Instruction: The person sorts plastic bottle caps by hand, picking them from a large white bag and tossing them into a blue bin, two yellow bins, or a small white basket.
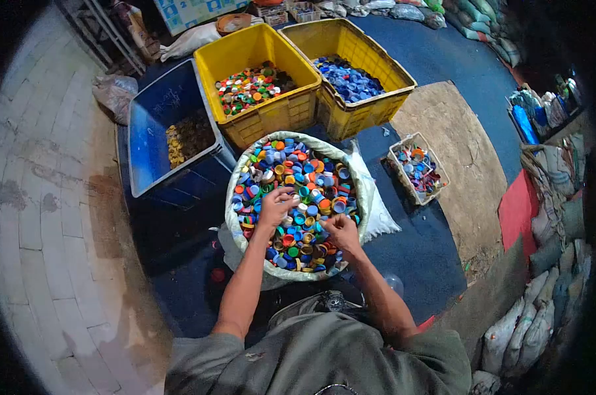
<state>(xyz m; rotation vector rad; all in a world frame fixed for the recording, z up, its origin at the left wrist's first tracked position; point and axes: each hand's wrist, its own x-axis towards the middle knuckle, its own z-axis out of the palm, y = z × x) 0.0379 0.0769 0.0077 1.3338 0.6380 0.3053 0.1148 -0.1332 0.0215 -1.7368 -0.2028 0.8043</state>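
A wide, round white sack (369,191) with a rolled rim stands in front of me, filled with plastic bottle caps (304,168) in many colours. Over the left part of the heap is my left hand (276,208), its fingers curled around a small white bottle cap (295,198) at the fingertips. My right hand (341,233) is low over the right part of the heap, thumb and fingers pinched together. Whatever lies in that pinch is hidden or too small to make out.
Behind the sack stand a blue bin (138,155) with yellow and dark caps, a yellow bin (271,122) with mixed caps and another yellow bin (370,117) with blue caps. A small basket (421,199) sits right, beside a cardboard sheet (466,141). Filled bags (531,322) line the right side.
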